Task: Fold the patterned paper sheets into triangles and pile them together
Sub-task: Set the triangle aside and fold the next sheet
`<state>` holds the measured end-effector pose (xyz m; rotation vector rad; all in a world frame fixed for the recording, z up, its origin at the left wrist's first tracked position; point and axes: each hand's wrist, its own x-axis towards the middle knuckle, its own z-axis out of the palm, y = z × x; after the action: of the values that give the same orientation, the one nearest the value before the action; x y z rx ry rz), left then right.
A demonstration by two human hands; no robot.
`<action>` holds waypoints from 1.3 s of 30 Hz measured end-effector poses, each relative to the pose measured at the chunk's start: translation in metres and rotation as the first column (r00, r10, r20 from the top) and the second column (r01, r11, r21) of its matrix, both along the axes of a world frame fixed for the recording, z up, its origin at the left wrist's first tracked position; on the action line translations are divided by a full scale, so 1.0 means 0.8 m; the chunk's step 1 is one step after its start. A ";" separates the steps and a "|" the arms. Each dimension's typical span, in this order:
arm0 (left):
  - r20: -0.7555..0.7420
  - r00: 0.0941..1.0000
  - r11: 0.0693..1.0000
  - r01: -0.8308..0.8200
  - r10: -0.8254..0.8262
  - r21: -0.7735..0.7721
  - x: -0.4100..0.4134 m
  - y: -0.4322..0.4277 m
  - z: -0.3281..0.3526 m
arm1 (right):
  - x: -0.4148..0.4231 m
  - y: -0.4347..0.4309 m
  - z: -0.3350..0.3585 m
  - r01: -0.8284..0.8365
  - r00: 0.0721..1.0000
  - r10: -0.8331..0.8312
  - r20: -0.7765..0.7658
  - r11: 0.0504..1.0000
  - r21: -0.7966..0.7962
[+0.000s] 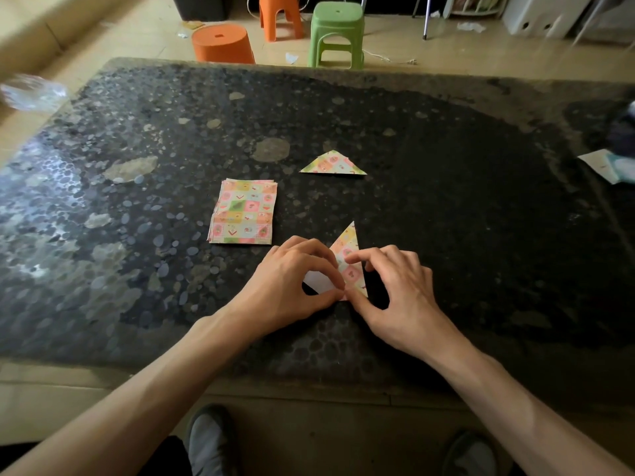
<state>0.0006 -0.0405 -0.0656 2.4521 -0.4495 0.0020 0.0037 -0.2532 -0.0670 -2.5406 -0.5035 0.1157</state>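
Surface: dark speckled stone tabletop [446, 218] carries all paper.
Left: left hand [292, 280] curled, pinching half-folded patterned paper sheet [348, 262], white underside showing.
Right: right hand [398, 290] pinches same sheet with thumb and forefinger.
Stack: unfolded patterned square sheets [244, 211], just left of hands.
Pile: folded patterned paper triangle [332, 164], possibly several layers, farther back.

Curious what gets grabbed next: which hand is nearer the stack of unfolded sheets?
Left. The left hand is just right of the stack; the right hand lies farther right, across the half-folded sheet.
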 end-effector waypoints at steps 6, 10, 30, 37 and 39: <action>-0.004 1.000 1.000 0.012 -0.012 0.013 0.002 0.001 -0.001 | 0.009 -0.010 0.011 -0.023 0.994 0.026 -0.109 0.999 0.025; -0.023 0.999 0.999 0.027 -0.026 0.029 0.001 0.001 0.000 | 0.013 -0.010 0.017 -0.022 0.989 0.027 -0.148 0.999 0.031; -0.049 0.998 0.999 0.034 -0.033 0.025 0.002 0.001 -0.002 | 0.028 -0.024 0.026 -0.058 0.952 0.083 -0.294 0.994 0.093; -0.039 0.998 0.998 0.045 -0.044 0.033 0.002 0.003 -0.002 | 0.025 -0.021 0.023 -0.059 0.968 0.076 -0.240 0.995 0.075; -0.049 0.996 0.996 0.083 -0.081 0.034 0.005 0.008 0.001 | 0.023 -0.019 0.023 -0.055 0.974 0.067 -0.218 0.997 0.063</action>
<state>0.0044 -0.0342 -0.0651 2.4611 -0.5334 -0.0989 0.0224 -0.2681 -0.0489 -2.4200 -0.4898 0.3956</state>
